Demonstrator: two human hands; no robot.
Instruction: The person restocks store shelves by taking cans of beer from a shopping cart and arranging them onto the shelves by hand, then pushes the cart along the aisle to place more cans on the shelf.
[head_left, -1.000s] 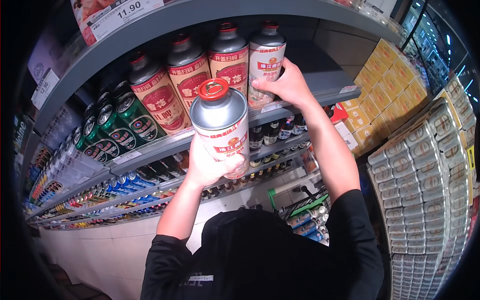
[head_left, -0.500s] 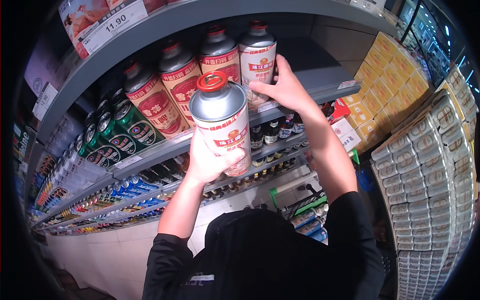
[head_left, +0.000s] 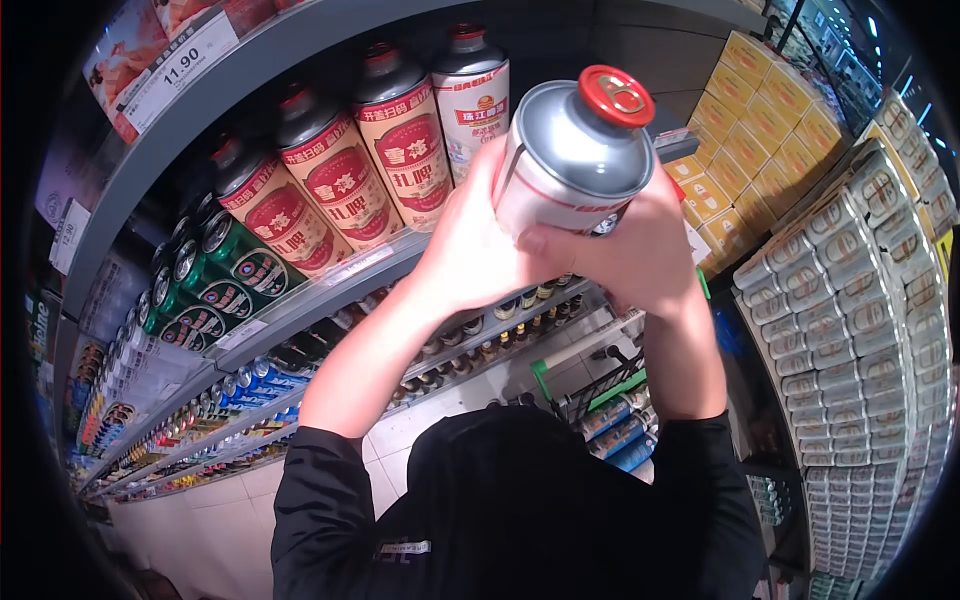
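A large white can (head_left: 583,150) with a silver shoulder and red cap is held up in front of the shelf, tilted to the right. My left hand (head_left: 500,235) wraps round its left side and my right hand (head_left: 640,240) grips its lower right side. The hands meet below it and cover most of its label. Behind my left hand, a similar white can (head_left: 473,105) stands upright on the shelf. To its left are several beige and red cans (head_left: 402,150) in a row.
Green cans (head_left: 235,260) fill the shelf's left part. The curved shelf edge (head_left: 340,270) runs below the cans. Lower shelves hold bottles. A green-edged cart (head_left: 625,385) with goods stands below. Yellow boxes (head_left: 765,130) and stacked packs of cans (head_left: 840,320) rise at right.
The held white can has moved up and right with my left hand. My right hand has let go of the shelf can and taken hold of the raised one. The view has shifted slightly.
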